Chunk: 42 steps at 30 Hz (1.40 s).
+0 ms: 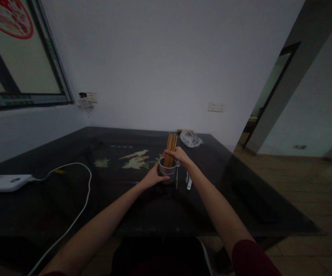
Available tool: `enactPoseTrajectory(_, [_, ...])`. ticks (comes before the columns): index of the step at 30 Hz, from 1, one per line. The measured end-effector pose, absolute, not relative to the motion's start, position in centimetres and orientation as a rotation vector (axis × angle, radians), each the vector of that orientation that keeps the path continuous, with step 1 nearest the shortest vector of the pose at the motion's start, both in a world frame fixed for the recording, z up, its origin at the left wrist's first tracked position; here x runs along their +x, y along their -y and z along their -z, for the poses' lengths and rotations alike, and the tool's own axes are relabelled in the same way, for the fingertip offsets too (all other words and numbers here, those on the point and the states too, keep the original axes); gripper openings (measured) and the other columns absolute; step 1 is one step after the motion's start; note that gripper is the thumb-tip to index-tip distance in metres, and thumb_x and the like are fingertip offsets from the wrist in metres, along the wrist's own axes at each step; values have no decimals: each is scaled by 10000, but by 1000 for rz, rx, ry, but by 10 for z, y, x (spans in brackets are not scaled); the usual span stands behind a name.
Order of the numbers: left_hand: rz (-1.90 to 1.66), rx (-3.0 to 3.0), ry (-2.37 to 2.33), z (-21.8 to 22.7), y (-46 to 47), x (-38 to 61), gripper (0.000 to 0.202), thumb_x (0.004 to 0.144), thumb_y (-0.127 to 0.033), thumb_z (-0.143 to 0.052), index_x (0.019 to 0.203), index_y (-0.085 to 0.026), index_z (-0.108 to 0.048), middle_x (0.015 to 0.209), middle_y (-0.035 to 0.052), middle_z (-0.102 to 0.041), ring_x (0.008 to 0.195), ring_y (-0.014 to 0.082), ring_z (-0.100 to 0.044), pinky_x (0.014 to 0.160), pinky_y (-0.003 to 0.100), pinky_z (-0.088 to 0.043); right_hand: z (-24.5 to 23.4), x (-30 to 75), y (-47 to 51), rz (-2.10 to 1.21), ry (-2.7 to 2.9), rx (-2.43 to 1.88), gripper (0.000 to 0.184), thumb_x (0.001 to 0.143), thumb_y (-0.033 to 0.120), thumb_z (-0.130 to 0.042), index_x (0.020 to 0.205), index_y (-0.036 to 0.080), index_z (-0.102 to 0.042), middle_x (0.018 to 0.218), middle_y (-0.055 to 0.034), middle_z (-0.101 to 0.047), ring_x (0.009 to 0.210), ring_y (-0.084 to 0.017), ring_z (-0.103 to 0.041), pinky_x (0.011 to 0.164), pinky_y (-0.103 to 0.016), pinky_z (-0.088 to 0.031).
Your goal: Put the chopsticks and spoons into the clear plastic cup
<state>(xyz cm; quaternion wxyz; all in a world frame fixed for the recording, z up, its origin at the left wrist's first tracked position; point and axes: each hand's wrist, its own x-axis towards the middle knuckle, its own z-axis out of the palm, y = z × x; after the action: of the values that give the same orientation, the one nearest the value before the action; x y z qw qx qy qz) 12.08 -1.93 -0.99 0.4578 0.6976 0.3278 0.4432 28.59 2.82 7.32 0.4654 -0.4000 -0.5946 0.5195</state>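
Observation:
My left hand (153, 177) is wrapped round the near left side of a grey metal cup (168, 172) that stands upright on the dark table. A bundle of chopsticks (171, 142) is in the grip of my right hand (179, 154), just above the cup. Their lower ends are inside the cup's mouth; how deep they reach is hidden. Just right of the cup, a thin light-coloured utensil (176, 180) and a white spoon handle (189, 184) lie on the table, partly behind my right forearm.
A crumpled clear plastic bag (191, 138) lies at the table's back edge by the wall. On the left, a white power bank (6, 183) trails a white cable (89, 188) over the front edge. The table (143, 214) has a printed bird and flower picture.

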Motion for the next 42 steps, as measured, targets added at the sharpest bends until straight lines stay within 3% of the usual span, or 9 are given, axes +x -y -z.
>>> enactPoseTrajectory(19, [-1198,1716,-859,9,22,125,867,578,-266,-820,1335,-169,-409,1332,148,-514,1231,302,-484,1073,495,-337,-64,281,-44,-1377,1525,-900,297,665,364,-762,784,104,-684,761,-88,-733,736,-192,-695,803,-330,-538])
enactPoseTrajectory(26, [-1191,1798,-903,6,23,125,800,601,-298,-802,1296,-157,-432,1311,143,-532,1210,285,-507,1055,461,-369,-63,292,-41,-1195,1582,-1053,324,663,393,-755,808,109,-699,817,-78,-728,739,-163,-667,711,-247,-518])
enactPoseTrajectory(32, [-1159,1828,-998,-2,29,124,766,586,-298,-801,1253,-139,-459,1264,146,-563,1178,295,-528,1035,463,-384,-75,296,-32,-1032,1602,-1135,354,665,406,-743,802,83,-693,722,-54,-695,591,-113,-596,540,-195,-446])
enactPoseTrajectory(42, [-1166,1843,-1004,0,28,124,733,587,-305,-803,1223,-143,-476,1234,135,-584,1155,283,-545,1017,446,-404,-78,293,-41,-975,1586,-1240,305,662,383,-756,674,89,-675,624,-45,-667,521,-104,-564,490,-190,-444])
